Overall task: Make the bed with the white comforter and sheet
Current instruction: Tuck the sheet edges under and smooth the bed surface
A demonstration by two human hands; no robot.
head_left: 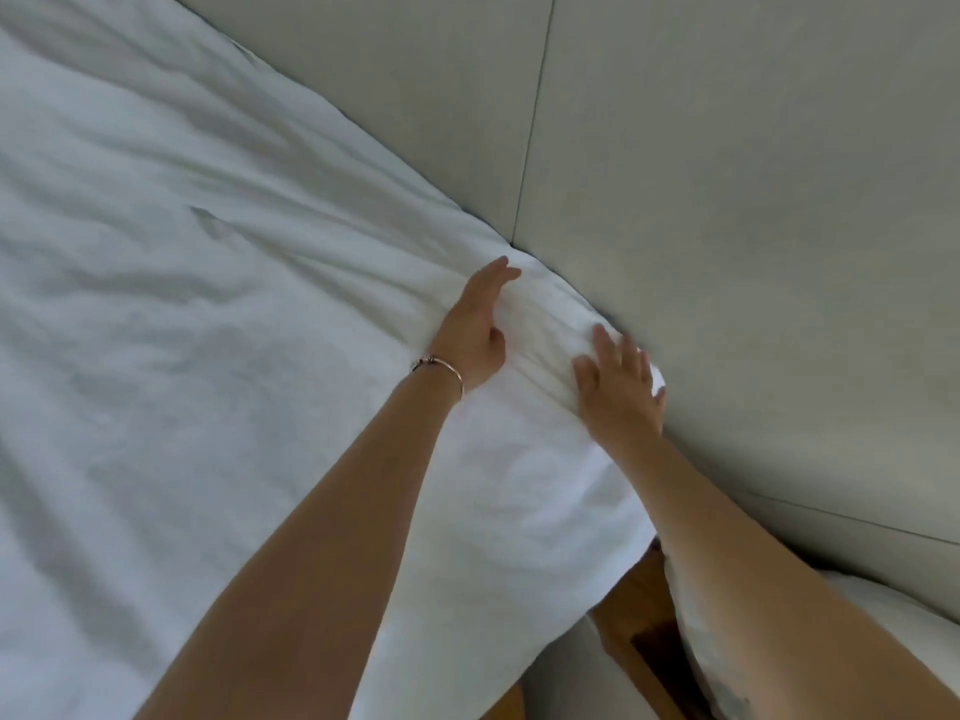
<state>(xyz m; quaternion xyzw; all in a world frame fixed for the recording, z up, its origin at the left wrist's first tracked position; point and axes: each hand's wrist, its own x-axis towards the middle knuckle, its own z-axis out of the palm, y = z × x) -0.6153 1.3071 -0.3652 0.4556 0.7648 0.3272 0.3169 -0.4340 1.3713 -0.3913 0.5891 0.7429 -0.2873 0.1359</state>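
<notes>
The white comforter (182, 304) fills the whole left side of the view, spread over the bed and rumpled with soft creases that run toward the far right corner, where it bunches into a rounded fold against the pale padded headboard (727, 200). Whether a separate sheet lies under it cannot be told. At that bunched corner the left hand (475, 324) lies on the cloth, its fingers straight and held close together, pointing to the far side, the thumb tucked against the fold; a thin metal bracelet (441, 367) circles the wrist. Just to its right, with a ridge of gathered cloth between the two, the right hand (621, 384) rests flat on the comforter's edge beside the headboard, fingers straight and a little spread, somewhat blurred; the tips reach to where the cloth meets the padding. Neither hand pinches the fabric. Both bare forearms run in from the near edge. At the near right, below the right arm, a strip of brown wooden floor (631, 636) shows beside another white bundle of bedding (893, 605)
</notes>
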